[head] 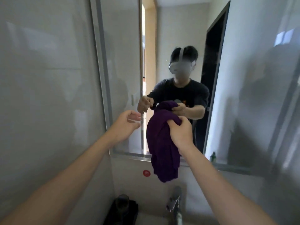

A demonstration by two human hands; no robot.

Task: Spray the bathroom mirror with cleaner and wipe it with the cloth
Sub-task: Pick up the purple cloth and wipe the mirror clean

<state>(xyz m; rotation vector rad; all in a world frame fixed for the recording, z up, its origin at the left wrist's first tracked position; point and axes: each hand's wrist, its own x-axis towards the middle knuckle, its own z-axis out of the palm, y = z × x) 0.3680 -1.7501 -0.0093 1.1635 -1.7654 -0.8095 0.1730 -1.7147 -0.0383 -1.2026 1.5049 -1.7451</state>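
Head view: right hand (181,132) grips purple cloth (160,143); no legible writing.

Open air lies before the framed wall mirror (170,46); a bunched purple cloth (162,143) hangs across its lower edge, above the chrome tap (175,203) and dark bottle (122,202).

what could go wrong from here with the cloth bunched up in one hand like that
1. The purple cloth is gripped only at its top by the right hand, and most of it hangs loose; a wadded wipe may just smear the mirror.
2. Its dangling end hangs above the faucet and could snag or get wet there.
3. The left hand is empty and no spray bottle is clearly visible, so wiping may start dry.
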